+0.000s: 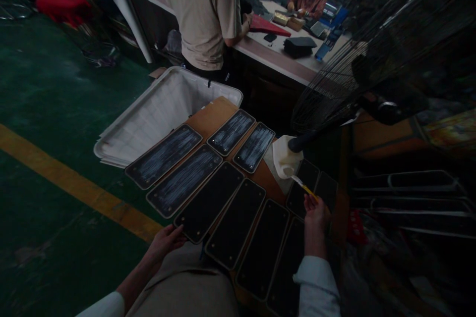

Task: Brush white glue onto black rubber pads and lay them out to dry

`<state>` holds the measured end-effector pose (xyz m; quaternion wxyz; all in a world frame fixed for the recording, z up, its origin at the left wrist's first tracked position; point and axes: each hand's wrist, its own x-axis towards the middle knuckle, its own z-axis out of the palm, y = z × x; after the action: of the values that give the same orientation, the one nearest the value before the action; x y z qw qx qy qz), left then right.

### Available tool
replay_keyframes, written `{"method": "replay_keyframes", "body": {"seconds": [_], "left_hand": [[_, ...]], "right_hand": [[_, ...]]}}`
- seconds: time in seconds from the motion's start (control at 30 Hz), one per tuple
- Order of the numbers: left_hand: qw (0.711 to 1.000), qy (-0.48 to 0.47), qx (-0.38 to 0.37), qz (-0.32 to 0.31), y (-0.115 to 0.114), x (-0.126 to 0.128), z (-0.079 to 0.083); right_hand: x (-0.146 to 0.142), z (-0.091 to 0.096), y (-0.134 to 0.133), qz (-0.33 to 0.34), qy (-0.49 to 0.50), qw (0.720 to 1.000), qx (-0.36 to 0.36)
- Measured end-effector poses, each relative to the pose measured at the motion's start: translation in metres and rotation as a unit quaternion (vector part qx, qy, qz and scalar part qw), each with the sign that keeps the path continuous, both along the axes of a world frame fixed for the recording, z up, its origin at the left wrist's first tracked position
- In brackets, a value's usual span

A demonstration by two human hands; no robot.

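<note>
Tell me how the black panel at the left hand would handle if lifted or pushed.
The panel is probably fairly stiff: its near end seems to jut past the board without sagging. It looks thin, so it is likely light. Being flat, it would probably slide rather than roll.

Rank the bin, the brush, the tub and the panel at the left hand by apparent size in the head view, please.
1. Bin
2. Panel at the left hand
3. Tub
4. Brush

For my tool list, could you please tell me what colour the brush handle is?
The brush handle is yellow, seen best in the head view.
</note>
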<state>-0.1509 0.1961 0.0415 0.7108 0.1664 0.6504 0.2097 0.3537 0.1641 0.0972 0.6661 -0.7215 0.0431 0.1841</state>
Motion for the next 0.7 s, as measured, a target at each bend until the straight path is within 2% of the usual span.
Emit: {"method": "replay_keyframes", "body": {"seconds": [0.33,0.57,0.7], "left_hand": [[1.0,-0.005,-0.001,0.011,-0.004,-0.003,-0.011],[1.0,-0.021,0.014,-0.01,-0.011,-0.011,-0.028],[1.0,-0.015,0.017,-0.011,-0.012,-0.011,-0.03]], "right_hand": [[-0.025,0.002,0.026,0.082,-0.08,0.993,0.021],[-0.033,0.011,0.007,0.117,-0.127,0.985,0.004],[-0.035,0.015,0.01,0.169,-0.184,0.968,-0.018]]}}
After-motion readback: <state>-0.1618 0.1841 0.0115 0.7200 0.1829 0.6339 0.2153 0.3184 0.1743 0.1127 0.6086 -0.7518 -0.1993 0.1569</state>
